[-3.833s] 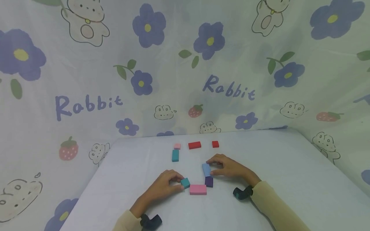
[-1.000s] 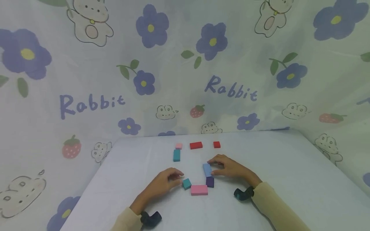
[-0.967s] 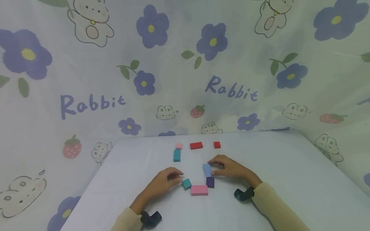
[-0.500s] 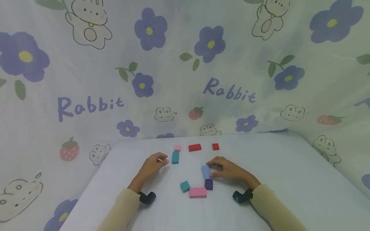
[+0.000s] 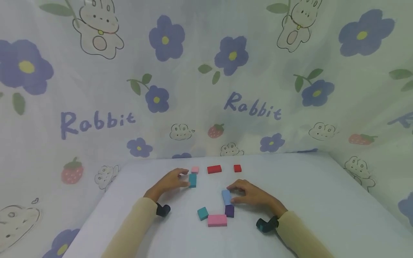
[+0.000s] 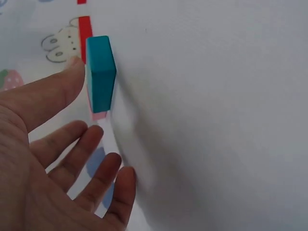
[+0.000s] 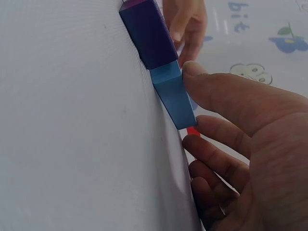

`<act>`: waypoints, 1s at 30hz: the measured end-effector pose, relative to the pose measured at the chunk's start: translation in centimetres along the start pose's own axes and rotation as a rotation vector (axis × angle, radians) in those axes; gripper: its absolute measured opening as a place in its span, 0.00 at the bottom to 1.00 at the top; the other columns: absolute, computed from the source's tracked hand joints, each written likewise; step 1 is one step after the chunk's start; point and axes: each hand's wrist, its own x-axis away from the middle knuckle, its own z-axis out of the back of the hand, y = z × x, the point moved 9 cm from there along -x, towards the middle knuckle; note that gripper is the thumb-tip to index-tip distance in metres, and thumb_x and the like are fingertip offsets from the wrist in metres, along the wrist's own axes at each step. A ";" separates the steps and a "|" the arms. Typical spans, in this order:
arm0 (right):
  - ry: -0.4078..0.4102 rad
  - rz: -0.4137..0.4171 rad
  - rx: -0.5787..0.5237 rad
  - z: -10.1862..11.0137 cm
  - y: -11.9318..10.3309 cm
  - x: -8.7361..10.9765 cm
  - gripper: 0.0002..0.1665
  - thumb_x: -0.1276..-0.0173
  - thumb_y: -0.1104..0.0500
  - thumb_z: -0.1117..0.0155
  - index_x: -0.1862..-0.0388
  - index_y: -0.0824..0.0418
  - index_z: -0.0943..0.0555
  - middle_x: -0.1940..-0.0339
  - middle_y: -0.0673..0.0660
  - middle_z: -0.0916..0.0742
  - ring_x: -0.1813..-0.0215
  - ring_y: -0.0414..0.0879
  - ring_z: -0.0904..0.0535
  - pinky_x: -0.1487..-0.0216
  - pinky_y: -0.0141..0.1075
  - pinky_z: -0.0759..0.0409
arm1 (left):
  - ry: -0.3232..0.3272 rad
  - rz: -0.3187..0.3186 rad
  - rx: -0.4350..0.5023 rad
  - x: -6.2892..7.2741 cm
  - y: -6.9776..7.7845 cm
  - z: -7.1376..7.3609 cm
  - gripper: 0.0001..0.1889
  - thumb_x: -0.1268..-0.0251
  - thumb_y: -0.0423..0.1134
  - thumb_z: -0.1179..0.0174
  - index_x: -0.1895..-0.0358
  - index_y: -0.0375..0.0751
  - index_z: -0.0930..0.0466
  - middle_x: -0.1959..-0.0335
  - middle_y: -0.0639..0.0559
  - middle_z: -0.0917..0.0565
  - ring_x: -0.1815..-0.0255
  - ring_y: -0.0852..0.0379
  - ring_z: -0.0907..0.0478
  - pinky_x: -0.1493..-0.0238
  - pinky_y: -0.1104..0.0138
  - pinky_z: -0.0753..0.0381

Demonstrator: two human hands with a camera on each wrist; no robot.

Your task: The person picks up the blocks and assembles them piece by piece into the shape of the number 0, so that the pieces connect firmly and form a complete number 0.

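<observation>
Left hand (image 5: pixel 168 182) over tabletop (image 5: pixel 322 204), nearer backdrop (image 5: pixel 193 107)

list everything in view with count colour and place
long pink block: 1, pink, front
purple block: 1, purple, at its right end
blue block: 1, light blue, behind purple block
small teal block: 1, teal, front left
small pink block: 1, light pink, back left
long teal block: 1, teal, just in front
long red block: 1, red, back middle
small red block: 1, red, back right
tabletop: 1, white, underneath
backdrop: 1, white patterned, rear
wrist devices: 2, black, wrists
sleeves: 2, beige, front
left hand: 1, bare, at long teal block
right hand: 1, bare, at blue block
</observation>
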 end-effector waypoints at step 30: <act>-0.001 -0.003 0.012 0.1 -0.2 0.0 0.29 0.36 0.42 0.30 0.37 0.46 0.21 0.40 0.45 0.19 0.32 0.48 0.28 0.31 0.55 0.27 | -0.020 0.047 -0.021 -0.5 -0.7 -0.9 0.34 0.46 0.47 0.26 0.35 0.41 0.26 0.35 0.44 0.22 0.30 0.42 0.30 0.29 0.44 0.32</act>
